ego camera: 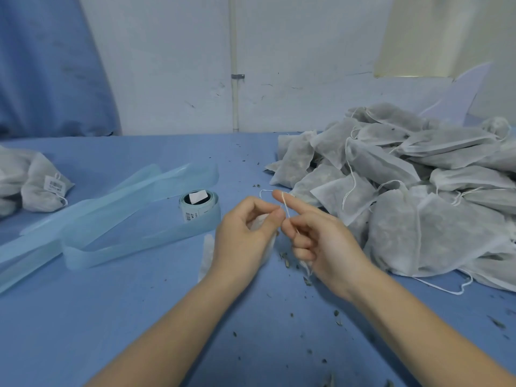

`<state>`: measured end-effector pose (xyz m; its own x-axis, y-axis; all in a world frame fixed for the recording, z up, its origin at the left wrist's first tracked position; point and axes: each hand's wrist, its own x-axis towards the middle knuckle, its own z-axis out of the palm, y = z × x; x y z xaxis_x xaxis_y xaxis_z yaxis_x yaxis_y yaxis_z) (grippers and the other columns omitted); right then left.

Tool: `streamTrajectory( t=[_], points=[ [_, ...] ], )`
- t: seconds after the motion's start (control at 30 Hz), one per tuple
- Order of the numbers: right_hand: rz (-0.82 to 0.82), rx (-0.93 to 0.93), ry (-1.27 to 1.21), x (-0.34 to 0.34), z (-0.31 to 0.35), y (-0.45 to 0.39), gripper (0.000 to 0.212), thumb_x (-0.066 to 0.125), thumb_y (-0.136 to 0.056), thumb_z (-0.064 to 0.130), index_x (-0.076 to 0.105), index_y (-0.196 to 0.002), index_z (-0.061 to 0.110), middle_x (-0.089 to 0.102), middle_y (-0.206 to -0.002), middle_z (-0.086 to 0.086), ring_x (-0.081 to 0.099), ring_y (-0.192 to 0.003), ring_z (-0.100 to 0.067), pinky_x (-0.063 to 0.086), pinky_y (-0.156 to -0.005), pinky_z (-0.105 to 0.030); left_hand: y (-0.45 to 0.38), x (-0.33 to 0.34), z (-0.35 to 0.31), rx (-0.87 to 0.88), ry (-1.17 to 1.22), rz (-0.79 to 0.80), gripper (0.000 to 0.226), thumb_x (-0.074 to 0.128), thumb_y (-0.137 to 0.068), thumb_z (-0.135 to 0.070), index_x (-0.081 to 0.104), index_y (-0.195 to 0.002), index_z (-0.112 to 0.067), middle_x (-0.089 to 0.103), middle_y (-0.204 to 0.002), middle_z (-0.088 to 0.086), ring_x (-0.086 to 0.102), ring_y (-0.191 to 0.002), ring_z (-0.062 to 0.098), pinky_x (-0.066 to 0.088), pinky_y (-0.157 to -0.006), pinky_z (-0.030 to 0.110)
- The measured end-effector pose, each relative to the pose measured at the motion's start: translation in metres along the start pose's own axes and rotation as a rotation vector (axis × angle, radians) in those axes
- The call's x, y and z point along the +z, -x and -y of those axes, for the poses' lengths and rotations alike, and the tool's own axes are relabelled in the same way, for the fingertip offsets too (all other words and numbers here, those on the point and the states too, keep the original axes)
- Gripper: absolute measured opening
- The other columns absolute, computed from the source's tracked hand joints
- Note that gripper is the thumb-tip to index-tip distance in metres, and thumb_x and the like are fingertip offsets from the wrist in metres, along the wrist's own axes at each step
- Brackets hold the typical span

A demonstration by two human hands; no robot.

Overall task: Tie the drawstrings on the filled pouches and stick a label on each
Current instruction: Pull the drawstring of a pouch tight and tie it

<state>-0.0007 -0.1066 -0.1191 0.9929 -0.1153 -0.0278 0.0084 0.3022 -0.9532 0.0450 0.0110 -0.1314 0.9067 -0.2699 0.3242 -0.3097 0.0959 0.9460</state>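
Observation:
A white fabric pouch (207, 255) lies on the blue table, mostly hidden under my left hand (245, 233), which grips its gathered neck. Its thin white drawstring (285, 203) runs up and loops over the outstretched forefinger of my right hand (315, 236); that hand's other fingers curl around the string. A roll of labels (199, 206) stands upright just left of my hands, with a printed label showing on its side. A big heap of filled pouches (405, 185) with loose strings fills the right side of the table.
Long strips of pale blue label backing (111, 219) trail left from the roll. A labelled, tied pouch (44, 188) lies with others at the far left edge. Dried herb bits (307, 280) are scattered on the cloth. A white wall with a pipe (235, 79) stands behind.

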Motion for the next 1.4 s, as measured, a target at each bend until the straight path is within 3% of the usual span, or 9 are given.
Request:
streamTrajectory(
  t=[0.13, 0.3, 0.43, 0.53, 0.67, 0.87, 1.03, 1.13, 1.4],
  points=[
    [-0.071, -0.085, 0.467, 0.001, -0.003, 0.000, 0.051, 0.043, -0.089, 0.005, 0.065, -0.113, 0.044, 0.047, -0.053, 0.010, 0.033, -0.047, -0.006, 0.031, -0.047, -0.017, -0.001, 0.001, 0.003, 0.002, -0.107, -0.015, 0.014, 0.064, -0.088, -0.022, 0.066, -0.074, -0.019, 0.067, -0.063, -0.008, 0.062, -0.071, 0.009, 0.045, -0.076, 0.027],
    [-0.153, -0.305, 0.810, 0.001, -0.011, -0.001, 0.036, 0.047, -0.092, 0.009, 0.060, -0.114, 0.034, 0.055, -0.055, 0.011, 0.048, -0.053, -0.001, 0.039, -0.058, -0.008, -0.002, 0.007, 0.004, 0.031, -0.462, -0.052, 0.017, 0.056, -0.092, -0.026, 0.069, -0.083, -0.021, 0.066, -0.071, -0.015, 0.059, -0.077, 0.003, 0.038, -0.064, 0.008],
    [-0.224, -0.406, 0.914, 0.001, -0.017, -0.003, 0.010, 0.050, -0.091, 0.018, 0.047, -0.098, 0.024, 0.051, -0.047, 0.014, 0.051, -0.056, -0.001, 0.038, -0.059, -0.012, -0.002, 0.009, 0.003, 0.010, -0.453, -0.102, 0.019, 0.053, -0.093, -0.021, 0.064, -0.078, -0.024, 0.063, -0.073, -0.017, 0.058, -0.079, 0.008, 0.038, -0.065, 0.013],
    [-0.268, -0.381, 0.847, -0.003, -0.018, -0.005, 0.018, 0.060, -0.091, 0.030, 0.043, -0.092, 0.025, 0.048, -0.044, 0.017, 0.050, -0.053, 0.001, 0.037, -0.059, -0.011, -0.005, 0.007, 0.001, -0.074, -0.290, -0.148, 0.026, 0.055, -0.092, -0.017, 0.063, -0.069, -0.028, 0.066, -0.072, -0.016, 0.061, -0.080, 0.010, 0.043, -0.076, 0.022],
    [-0.195, -0.203, 0.671, -0.016, -0.013, -0.005, 0.014, 0.066, -0.087, 0.036, 0.070, -0.090, 0.023, 0.041, -0.044, 0.016, 0.040, -0.045, -0.001, 0.038, -0.059, -0.018, -0.004, 0.004, -0.003, -0.186, -0.059, -0.127, 0.032, 0.060, -0.089, -0.013, 0.068, -0.060, -0.025, 0.069, -0.066, -0.010, 0.062, -0.076, 0.012, 0.045, -0.081, 0.031],
    [-0.124, -0.211, 0.655, -0.023, 0.003, -0.003, 0.026, 0.073, -0.069, 0.052, 0.077, -0.078, 0.028, 0.043, -0.060, 0.003, 0.037, -0.054, -0.007, 0.033, -0.052, -0.015, 0.005, 0.003, -0.008, -0.079, -0.206, 0.029, 0.032, 0.060, -0.087, -0.022, 0.070, -0.062, -0.038, 0.068, -0.076, -0.009, 0.059, -0.078, 0.004, 0.041, -0.078, 0.017],
    [-0.113, 0.014, 0.368, -0.025, 0.006, -0.002, 0.020, 0.071, -0.083, 0.022, 0.072, -0.063, 0.017, 0.044, -0.051, 0.008, 0.031, -0.045, -0.005, 0.028, -0.042, -0.014, 0.010, 0.006, 0.001, 0.299, -0.762, -0.048, 0.013, 0.061, -0.089, -0.015, 0.072, -0.082, -0.015, 0.057, -0.075, 0.003, 0.046, -0.078, 0.017, 0.026, -0.066, 0.015],
    [-0.097, 0.121, 0.082, -0.025, 0.008, -0.003, 0.019, 0.073, -0.075, 0.024, 0.072, -0.071, 0.006, 0.043, -0.059, 0.001, 0.025, -0.048, -0.007, 0.023, -0.039, -0.016, 0.011, 0.007, 0.006, 0.347, -0.809, -0.106, 0.010, 0.063, -0.087, -0.009, 0.071, -0.082, -0.007, 0.060, -0.078, 0.008, 0.050, -0.080, 0.024, 0.026, -0.068, 0.017],
    [-0.178, 0.093, 0.262, -0.020, 0.006, 0.002, 0.006, 0.073, -0.078, 0.007, 0.077, -0.078, 0.003, 0.034, -0.052, 0.007, 0.024, -0.047, -0.007, 0.024, -0.039, -0.016, 0.014, 0.011, 0.007, 0.243, -0.688, -0.110, 0.013, 0.055, -0.090, -0.016, 0.055, -0.077, -0.014, 0.056, -0.082, -0.003, 0.048, -0.089, 0.019, 0.033, -0.074, 0.024]
  ],
)
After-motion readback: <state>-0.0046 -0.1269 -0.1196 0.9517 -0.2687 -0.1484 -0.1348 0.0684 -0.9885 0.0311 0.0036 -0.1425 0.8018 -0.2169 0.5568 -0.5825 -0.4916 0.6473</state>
